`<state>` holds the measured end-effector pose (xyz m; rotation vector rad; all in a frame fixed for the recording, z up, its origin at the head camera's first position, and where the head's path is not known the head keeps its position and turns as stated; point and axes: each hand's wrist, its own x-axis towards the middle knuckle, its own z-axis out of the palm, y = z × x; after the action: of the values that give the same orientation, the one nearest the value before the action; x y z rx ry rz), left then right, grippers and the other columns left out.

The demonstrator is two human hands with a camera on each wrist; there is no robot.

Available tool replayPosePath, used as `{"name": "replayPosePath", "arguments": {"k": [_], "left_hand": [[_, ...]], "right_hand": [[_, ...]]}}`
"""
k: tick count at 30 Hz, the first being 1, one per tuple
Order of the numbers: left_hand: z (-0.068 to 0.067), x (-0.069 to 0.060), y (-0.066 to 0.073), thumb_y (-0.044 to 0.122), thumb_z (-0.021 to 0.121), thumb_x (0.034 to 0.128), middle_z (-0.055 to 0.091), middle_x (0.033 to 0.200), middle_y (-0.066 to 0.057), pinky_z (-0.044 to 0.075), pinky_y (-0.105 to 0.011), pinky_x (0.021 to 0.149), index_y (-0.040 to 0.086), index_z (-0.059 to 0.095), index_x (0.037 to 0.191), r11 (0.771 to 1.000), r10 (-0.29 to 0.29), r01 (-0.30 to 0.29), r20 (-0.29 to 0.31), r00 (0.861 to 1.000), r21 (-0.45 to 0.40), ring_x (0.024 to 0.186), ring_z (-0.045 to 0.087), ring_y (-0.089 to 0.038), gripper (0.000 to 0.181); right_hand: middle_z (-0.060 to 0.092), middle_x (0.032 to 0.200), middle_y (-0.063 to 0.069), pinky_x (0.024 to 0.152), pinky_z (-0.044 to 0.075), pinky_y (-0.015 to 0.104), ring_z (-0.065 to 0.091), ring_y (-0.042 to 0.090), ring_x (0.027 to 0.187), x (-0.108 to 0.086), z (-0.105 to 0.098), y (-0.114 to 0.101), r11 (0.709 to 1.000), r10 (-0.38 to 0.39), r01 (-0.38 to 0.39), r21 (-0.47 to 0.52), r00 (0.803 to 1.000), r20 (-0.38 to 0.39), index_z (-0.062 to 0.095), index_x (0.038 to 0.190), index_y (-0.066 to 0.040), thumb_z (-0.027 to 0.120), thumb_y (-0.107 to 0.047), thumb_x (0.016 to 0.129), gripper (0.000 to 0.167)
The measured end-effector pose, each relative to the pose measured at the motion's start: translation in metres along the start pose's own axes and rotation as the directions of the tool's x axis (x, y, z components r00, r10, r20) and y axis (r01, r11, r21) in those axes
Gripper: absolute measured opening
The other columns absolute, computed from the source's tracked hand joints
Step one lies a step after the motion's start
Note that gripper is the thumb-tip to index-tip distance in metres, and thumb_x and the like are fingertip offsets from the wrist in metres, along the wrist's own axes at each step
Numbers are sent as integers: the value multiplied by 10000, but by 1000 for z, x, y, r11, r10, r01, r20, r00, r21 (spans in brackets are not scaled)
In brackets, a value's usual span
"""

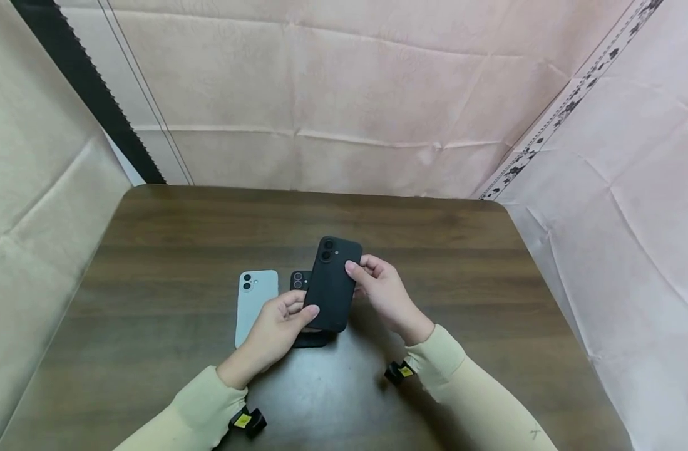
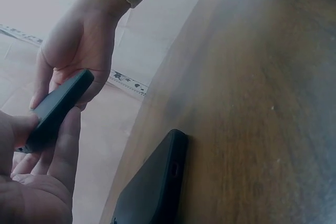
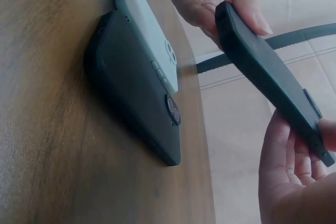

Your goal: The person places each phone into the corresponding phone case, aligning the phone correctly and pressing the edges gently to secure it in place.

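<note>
Both hands hold a black smartphone (image 1: 335, 285) above the table, its camera side facing up in the head view. My left hand (image 1: 278, 326) pinches its lower left edge, thumb on the back and fingers beneath. The right hand (image 1: 385, 294) grips the upper right edge the same way. Under the held phone a second black phone (image 3: 131, 77) lies on the table, camera side up; in the head view it is partly covered. Left of it lies a light blue phone (image 1: 256, 300), also camera side up, its lower right part behind my left hand.
The brown wooden table (image 1: 169, 294) has rounded far corners. Pale creased cloth (image 1: 366, 94) hangs behind it and at both sides. A black strip (image 1: 90, 88) runs down the cloth at the left, and a patterned band (image 1: 569, 106) at the right.
</note>
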<state>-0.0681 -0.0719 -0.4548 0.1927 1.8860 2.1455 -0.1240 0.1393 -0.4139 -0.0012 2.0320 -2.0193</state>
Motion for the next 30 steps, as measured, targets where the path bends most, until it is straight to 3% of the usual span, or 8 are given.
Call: {"name": "replayPosePath", "arguments": {"k": [9, 16, 22, 30], "left_hand": [[1, 1, 0, 300, 683, 912, 682, 1148, -78, 549, -346, 803, 86, 616, 1234, 999, 30, -26, -94, 995, 43, 954, 689, -222, 393], [2, 5, 0, 304, 671, 920, 682, 1156, -61, 540, -347, 821, 110, 603, 1257, 999, 47, -44, -129, 991, 24, 967, 686, -229, 395], [5, 6, 4, 272, 625, 954, 678, 1165, -67, 532, -336, 839, 108, 576, 1279, 999, 31, -35, -167, 985, -24, 1007, 672, -230, 368], [8, 10, 8, 275, 620, 955, 676, 1165, -75, 526, -323, 850, 81, 577, 1263, 999, 9, -16, -164, 986, -41, 1029, 663, -216, 365]], "right_hand": [[704, 935, 151, 772, 558, 451, 674, 281, 817, -5, 3, 8, 999, -3, 2, 52, 1000, 24, 613, 1036, -7, 643, -325, 942, 333], [698, 958, 146, 769, 563, 418, 672, 288, 830, -9, 4, 18, 999, -23, 21, 41, 998, 54, 614, 1074, -11, 650, -285, 940, 307], [666, 985, 142, 838, 529, 490, 657, 242, 834, -13, 7, 23, 998, -52, 50, 32, 996, 73, 609, 1118, -12, 667, -202, 933, 271], [656, 961, 136, 827, 487, 600, 644, 200, 796, -17, 7, 19, 993, -114, 114, 4, 993, 42, 623, 1105, 1, 648, -114, 938, 204]]}}
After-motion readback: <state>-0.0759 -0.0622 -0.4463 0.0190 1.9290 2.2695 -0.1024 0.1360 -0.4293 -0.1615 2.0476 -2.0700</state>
